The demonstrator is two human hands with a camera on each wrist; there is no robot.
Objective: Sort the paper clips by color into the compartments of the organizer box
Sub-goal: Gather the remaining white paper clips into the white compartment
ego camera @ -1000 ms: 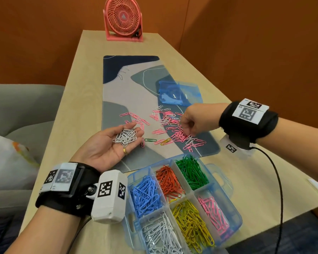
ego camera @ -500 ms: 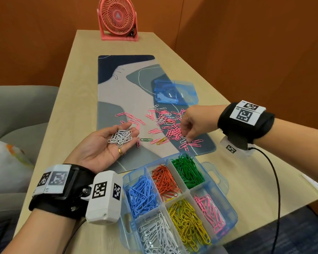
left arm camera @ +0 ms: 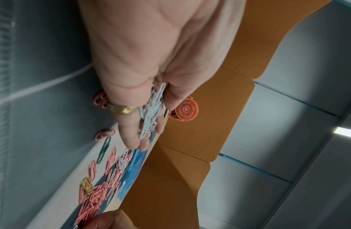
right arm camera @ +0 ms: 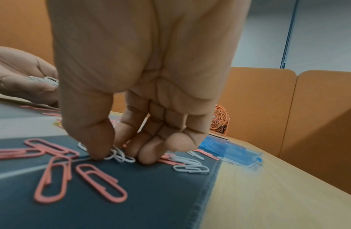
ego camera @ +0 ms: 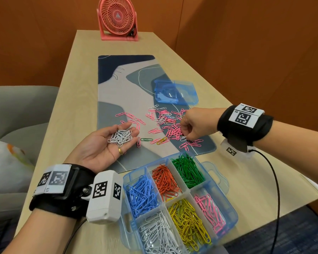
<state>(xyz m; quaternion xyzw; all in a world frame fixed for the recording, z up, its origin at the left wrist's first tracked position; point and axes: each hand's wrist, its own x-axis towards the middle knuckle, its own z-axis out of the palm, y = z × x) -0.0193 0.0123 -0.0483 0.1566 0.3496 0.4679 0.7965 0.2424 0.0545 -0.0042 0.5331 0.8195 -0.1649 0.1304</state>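
My left hand [ego camera: 106,143] lies palm up over the mat's near left part, its fingers relaxed under a small heap of white paper clips [ego camera: 120,137]. The left wrist view shows those white clips [left arm camera: 151,114] lying along the fingers. My right hand [ego camera: 184,137] is curled over the scattered pile of mostly pink clips [ego camera: 173,131]. Its thumb and fingertips pinch a few white clips [right arm camera: 129,159] on the mat. One green clip [ego camera: 146,139] and a yellow one [ego camera: 162,141] lie between the hands. The blue organizer box [ego camera: 231,215] stands near me, holding blue, orange, green, white, yellow and pink clips in separate compartments.
A patterned desk mat [ego camera: 117,92] runs down the table. The clear blue lid [ego camera: 175,91] lies on it beyond the pile. A pink fan [ego camera: 117,19] stands at the far edge. A grey sofa [ego camera: 17,107] is to the left, and a black cable [ego camera: 275,189] hangs from my right wrist.
My right hand has shifted slightly towards the near side of the pile and its fingers have closed on white clips. My left hand has kept its heap and hardly moved.
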